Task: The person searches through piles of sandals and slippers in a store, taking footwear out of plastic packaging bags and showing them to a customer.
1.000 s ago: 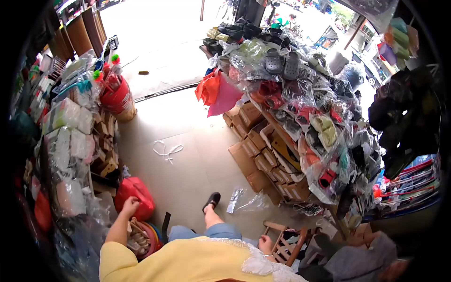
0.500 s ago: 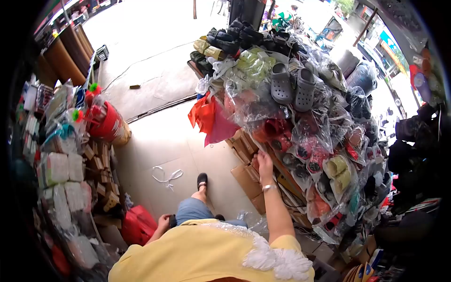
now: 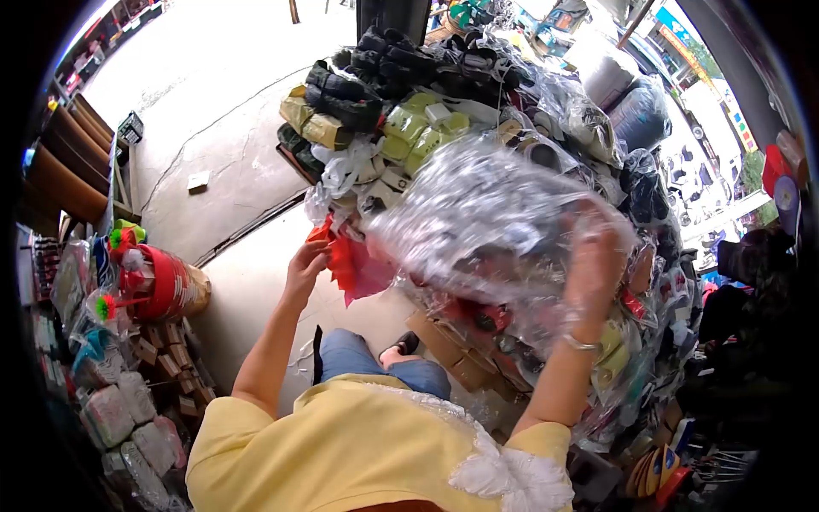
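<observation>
A large crumpled sheet of clear plastic [image 3: 486, 222], blurred by motion, spreads over the pile of bagged shoes. My right hand [image 3: 595, 264], with a bracelet at the wrist, is closed on its right side and partly veiled by it. At the pile's left edge hangs a red-orange plastic bag [image 3: 343, 266]. My left hand [image 3: 310, 258] has its fingers pinched at that bag's upper left edge. Beyond the sheet sit yellow-green shoes [image 3: 418, 128] in clear wrapping. Dark shoes [image 3: 397, 68] lie heaped farther back.
A red bucket [image 3: 166, 286] stands at the left, above stacked boxes [image 3: 171, 354] and wrapped white packs [image 3: 111, 414]. Flattened cardboard [image 3: 444, 346] leans below the pile. A crate [image 3: 130, 128] and a small block [image 3: 199, 181] are on the ground outside.
My right hand has risen from beside the cardboard and lifted the clear plastic across the pile, where grey clogs showed before. My left hand came up from my side to the red-orange bag.
</observation>
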Available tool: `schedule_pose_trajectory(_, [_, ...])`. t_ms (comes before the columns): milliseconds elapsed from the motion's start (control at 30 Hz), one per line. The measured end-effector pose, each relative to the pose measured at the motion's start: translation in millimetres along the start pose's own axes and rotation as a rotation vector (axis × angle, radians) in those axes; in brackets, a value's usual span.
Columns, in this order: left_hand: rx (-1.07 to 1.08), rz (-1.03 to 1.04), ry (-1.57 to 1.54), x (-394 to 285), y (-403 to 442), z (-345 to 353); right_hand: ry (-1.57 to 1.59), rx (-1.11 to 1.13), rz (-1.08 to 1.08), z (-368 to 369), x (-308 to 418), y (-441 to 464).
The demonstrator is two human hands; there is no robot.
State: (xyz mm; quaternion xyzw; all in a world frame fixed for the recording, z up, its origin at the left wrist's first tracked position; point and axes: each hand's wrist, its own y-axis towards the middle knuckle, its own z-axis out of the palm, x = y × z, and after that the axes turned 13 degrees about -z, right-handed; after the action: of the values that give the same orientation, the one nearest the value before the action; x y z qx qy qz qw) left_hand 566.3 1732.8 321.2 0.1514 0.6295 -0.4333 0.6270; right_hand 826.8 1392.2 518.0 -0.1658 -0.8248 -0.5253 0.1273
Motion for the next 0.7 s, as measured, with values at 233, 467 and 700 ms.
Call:
schedule_pose_trajectory(233, [0.169,0.09,-0.037,-7,38,106,-0.081,-0.337,0.219,-108,-126,72])
schedule_pose_trajectory(467, [0.25,0.655,0.79,-81,114,214,0.198,-0.21,0.955,-19,-172,-47])
schedule_pose_trajectory(700, [0.593,0.685,0.818,-82,185,281,-0.529,0.188,0.513,100,-152,-58])
